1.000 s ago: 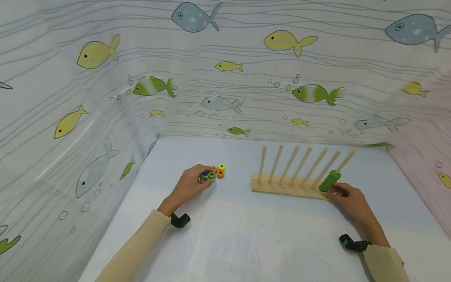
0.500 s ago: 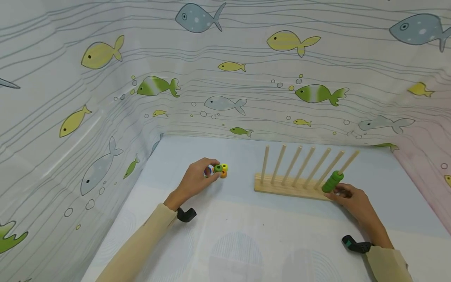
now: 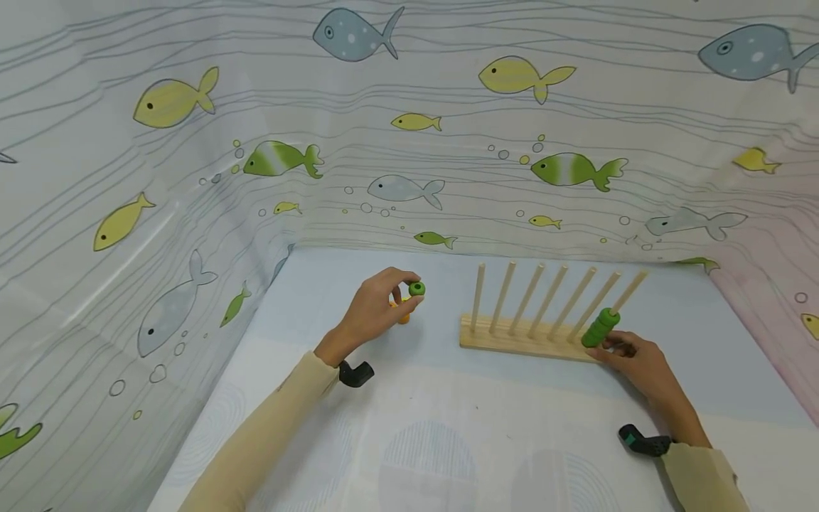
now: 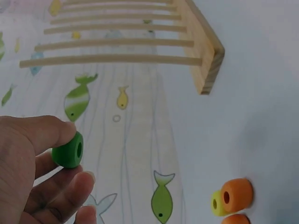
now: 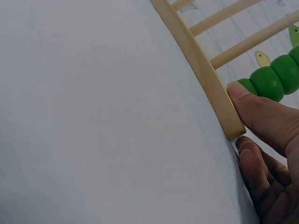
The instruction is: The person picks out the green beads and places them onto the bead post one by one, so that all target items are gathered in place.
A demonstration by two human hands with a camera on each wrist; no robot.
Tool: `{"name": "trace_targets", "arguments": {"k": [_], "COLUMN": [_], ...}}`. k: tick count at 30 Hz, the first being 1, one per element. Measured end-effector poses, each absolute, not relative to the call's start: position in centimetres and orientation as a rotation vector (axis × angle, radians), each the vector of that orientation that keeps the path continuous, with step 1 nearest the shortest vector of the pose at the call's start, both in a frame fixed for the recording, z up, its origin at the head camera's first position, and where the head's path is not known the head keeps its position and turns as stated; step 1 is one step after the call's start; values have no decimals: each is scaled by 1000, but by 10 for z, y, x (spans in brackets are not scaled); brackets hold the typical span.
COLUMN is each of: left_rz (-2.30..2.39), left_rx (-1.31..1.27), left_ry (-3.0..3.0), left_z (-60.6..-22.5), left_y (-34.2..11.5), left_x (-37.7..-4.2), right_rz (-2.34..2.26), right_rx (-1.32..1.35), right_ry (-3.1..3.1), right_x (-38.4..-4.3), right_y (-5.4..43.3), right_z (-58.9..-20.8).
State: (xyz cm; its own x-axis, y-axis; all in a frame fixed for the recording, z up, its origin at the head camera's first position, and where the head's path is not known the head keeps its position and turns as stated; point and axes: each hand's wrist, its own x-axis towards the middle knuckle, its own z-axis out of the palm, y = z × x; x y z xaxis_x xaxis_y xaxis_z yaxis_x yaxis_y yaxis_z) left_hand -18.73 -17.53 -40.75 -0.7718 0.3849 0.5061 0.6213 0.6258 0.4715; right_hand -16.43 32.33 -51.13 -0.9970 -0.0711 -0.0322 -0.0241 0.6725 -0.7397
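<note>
My left hand (image 3: 377, 307) pinches a green bead (image 3: 417, 289) between thumb and fingers, raised above the table. The hole in this green bead (image 4: 67, 151) shows in the left wrist view. On the right stands a wooden peg rack (image 3: 512, 343) with several upright pegs. Green beads (image 3: 600, 328) are stacked on its rightmost peg. My right hand (image 3: 640, 364) grips the right end of the rack's base. In the right wrist view the thumb lies on the base beside the lowest green bead, with the other fingers curled at the end.
Loose orange beads (image 4: 240, 194) and a yellow bead (image 4: 216, 203) lie on the table, partly behind my left hand in the head view. Fish-patterned sheeting (image 3: 448, 142) rises behind the white tabletop (image 3: 435, 398) and along both sides.
My left hand has picked the green bead out of the loose group and carried it up and to the right. The right hand keeps its hold on the rack.
</note>
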Motion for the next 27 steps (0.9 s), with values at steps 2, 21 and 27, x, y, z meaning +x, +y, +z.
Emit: {"name": "trace_targets", "arguments": {"k": [2, 21, 27], "left_rz": [-925, -927, -930], "left_rx": [-822, -945, -973], "left_ry": [-2477, -2345, -2319], "left_z": [-404, -372, -362], "left_y": [-171, -125, -111], "left_x": [-189, -203, -207], "right_rz": [-1248, -1269, -1279], "right_rx": [-82, -71, -75], "right_ry": [2816, 2809, 2801], "right_x": [-164, -163, -163], "right_y": [323, 323, 323], "right_z": [-510, -511, -509]}}
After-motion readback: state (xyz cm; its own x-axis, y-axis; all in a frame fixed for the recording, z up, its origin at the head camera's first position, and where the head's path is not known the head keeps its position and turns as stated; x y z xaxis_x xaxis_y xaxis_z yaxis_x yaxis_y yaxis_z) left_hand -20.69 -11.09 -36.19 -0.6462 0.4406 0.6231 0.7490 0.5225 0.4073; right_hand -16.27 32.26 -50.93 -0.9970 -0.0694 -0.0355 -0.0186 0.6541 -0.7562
